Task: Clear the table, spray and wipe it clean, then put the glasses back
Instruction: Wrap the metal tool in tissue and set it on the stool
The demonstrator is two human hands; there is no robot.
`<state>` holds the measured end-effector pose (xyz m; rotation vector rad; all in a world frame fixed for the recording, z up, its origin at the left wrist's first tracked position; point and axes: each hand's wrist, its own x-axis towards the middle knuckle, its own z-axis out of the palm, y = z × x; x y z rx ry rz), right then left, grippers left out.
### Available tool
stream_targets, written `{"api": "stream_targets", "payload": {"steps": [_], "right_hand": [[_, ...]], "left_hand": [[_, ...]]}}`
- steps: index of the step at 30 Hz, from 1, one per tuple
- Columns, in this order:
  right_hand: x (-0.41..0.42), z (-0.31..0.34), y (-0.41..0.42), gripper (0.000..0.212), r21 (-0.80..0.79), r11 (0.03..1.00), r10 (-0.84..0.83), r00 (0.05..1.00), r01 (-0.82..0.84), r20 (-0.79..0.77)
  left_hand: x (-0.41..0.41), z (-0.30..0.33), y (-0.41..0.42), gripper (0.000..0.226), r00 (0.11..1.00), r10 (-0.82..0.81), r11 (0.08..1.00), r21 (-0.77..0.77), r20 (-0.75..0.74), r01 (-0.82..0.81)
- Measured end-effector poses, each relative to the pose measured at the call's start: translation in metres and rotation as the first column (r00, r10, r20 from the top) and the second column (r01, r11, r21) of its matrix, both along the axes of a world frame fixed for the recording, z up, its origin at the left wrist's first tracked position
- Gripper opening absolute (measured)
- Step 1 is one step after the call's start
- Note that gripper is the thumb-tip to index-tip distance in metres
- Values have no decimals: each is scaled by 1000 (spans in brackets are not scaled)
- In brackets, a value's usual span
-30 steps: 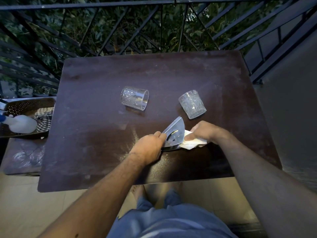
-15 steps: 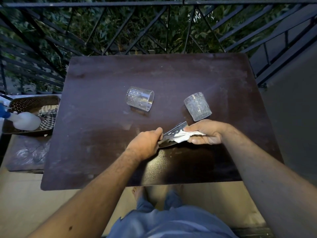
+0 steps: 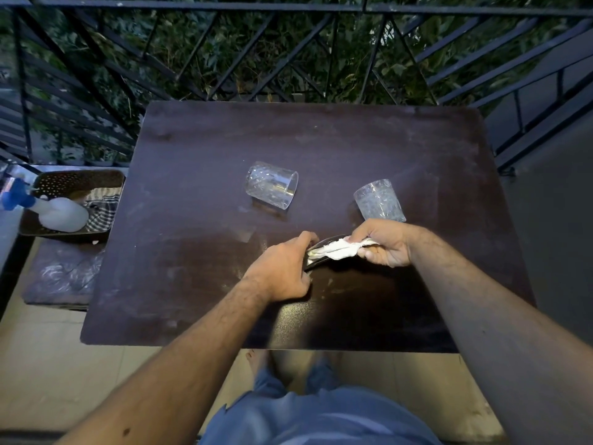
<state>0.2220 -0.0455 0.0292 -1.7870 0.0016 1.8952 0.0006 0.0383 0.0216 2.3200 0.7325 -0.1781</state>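
A dark brown table (image 3: 199,258) carries two clear patterned glasses: one (image 3: 272,184) lies on its side near the middle, the other (image 3: 378,200) stands further right, just beyond my right hand. My left hand (image 3: 282,271) grips the edge of a small metal plate (image 3: 313,261), held nearly flat just above the table's front half. My right hand (image 3: 383,242) is shut on a crumpled white tissue (image 3: 338,250) that lies across the plate. Most of the plate is hidden by my hands and the tissue.
A low side surface at the left holds a perforated brown tray (image 3: 77,183) with a white spray bottle with a blue nozzle (image 3: 54,211) and a checked cloth (image 3: 102,215). A black metal railing (image 3: 288,59) runs behind the table. A grey wall is at the right.
The plate has tipped from steeply tilted to nearly flat. My right hand has pulled the tissue onto it and shifted slightly up and right.
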Motion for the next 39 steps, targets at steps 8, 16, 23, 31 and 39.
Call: {"api": "stream_targets", "payload": {"steps": [8, 16, 23, 31, 39], "right_hand": [[1, 1, 14, 15, 32, 996, 83, 992, -80, -91], [2, 3, 6, 34, 122, 962, 195, 927, -245, 321], [2, 2, -11, 48, 322, 682, 164, 567, -656, 807], [2, -12, -18, 25, 262, 582, 138, 411, -770, 901], [5, -14, -17, 23, 191, 561, 105, 299, -806, 948]], "left_hand": [[25, 8, -8, 33, 975, 18, 994, 102, 224, -41], [27, 13, -9, 21, 979, 106, 960, 239, 173, -146], [34, 27, -14, 21, 971, 235, 949, 206, 39, -238], [34, 27, -18, 21, 958, 286, 936, 222, -32, -272], [24, 24, -21, 14, 944, 323, 932, 153, 64, -329]]}}
